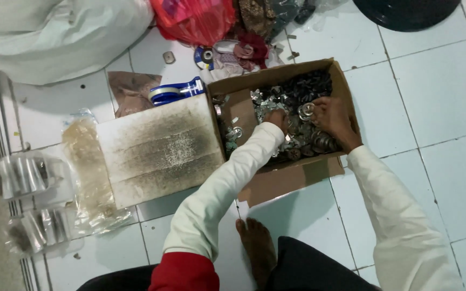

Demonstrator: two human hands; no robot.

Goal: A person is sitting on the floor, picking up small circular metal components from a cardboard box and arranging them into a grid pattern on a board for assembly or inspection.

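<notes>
1. We see both hands inside the cardboard box [346, 91] at the upper middle of the frame, which sits on the white tiled floor [438, 97].
2. Our right hand [333, 116] rests on the heap of small metal parts [297, 97]; its fingers curl around a shiny ring-shaped piece [306, 110], which lies just left of the palm.
3. Our left hand [277, 117] is mostly hidden by its white sleeve, and we cannot tell whether its fingers are spread or pinching; it sits just left of that ring piece, touching the heap.
4. The right hand is the nearer one to the ring piece, and the rest of the heap spreads toward the top of the box from both hands.
5. The parts look dull grey and silver, round, flat and jumbled.
6. A stained box flap [157, 148] lies open to the left, a blue tape dispenser [176, 91] above it.
</notes>
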